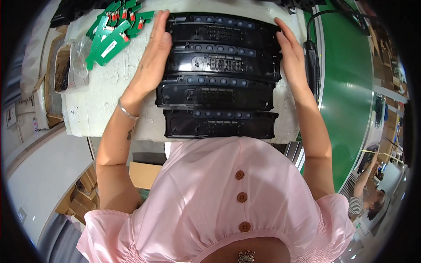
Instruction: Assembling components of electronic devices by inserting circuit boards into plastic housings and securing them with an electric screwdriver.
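Observation:
Several long black plastic panels (219, 94) lie in a row, one in front of the other, on the white work surface. Each carries a line of round dark buttons or domes along its far side and small rectangular cut-outs. My left hand (155, 55) rests along the left ends of the two far panels, fingers straight and together. Against their right ends is my right hand (291, 55), its fingers stretched out and slightly apart. The panels sit between my two palms, and neither hand wraps round one. The nearest panel (219, 124) lies close to my body, touched by neither hand.
Green circuit boards (109, 46) with red parts are heaped at the far left. Beside them stands a plastic-lined box (70, 70) of small dark pieces. A black cable and a dark bar (312, 65) run along the right edge, next to a green surface (346, 92). Another person (366, 195) is farther right.

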Tool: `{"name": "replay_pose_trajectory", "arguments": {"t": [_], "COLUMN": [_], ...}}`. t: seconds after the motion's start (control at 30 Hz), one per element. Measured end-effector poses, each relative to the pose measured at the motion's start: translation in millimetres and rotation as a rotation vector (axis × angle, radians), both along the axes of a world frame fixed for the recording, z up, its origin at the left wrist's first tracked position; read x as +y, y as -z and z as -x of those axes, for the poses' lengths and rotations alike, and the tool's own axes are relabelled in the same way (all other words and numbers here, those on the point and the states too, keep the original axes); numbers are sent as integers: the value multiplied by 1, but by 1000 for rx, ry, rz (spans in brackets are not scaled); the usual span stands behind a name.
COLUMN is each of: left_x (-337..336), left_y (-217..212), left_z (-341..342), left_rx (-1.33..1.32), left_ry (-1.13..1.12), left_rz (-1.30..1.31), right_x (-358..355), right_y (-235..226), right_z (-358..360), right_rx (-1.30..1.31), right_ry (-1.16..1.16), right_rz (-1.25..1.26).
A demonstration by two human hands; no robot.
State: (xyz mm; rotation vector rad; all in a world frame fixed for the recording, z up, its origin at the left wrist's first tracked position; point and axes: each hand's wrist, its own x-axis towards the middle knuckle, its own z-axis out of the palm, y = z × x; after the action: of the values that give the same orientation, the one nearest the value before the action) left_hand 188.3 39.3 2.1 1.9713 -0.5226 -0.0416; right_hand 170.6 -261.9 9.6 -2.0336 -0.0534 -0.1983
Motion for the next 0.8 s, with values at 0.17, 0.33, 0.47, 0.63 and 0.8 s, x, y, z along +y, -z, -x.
{"name": "replay_pose_trajectory", "arguments": {"t": [0.17,0.33,0.47,0.63,0.8], "left_x": [3,-1,6,17,31], "left_y": [-2,-13,2,-7,-4], "left_z": [44,85,84,89,91], "left_rx": [113,141,65,173,333], "left_ry": [-31,-41,-32,-272,-404], "left_rz": [113,224,170,343,639], "right_x": [9,34,27,36,137], "right_y": [3,-11,-5,-36,-66], "right_z": [76,100,102,75,-6], "right_rx": [98,198,159,-18,-411], "right_ry": [109,260,250,73,-571], "right_rz": [-276,-527,-597,-120,361]}}
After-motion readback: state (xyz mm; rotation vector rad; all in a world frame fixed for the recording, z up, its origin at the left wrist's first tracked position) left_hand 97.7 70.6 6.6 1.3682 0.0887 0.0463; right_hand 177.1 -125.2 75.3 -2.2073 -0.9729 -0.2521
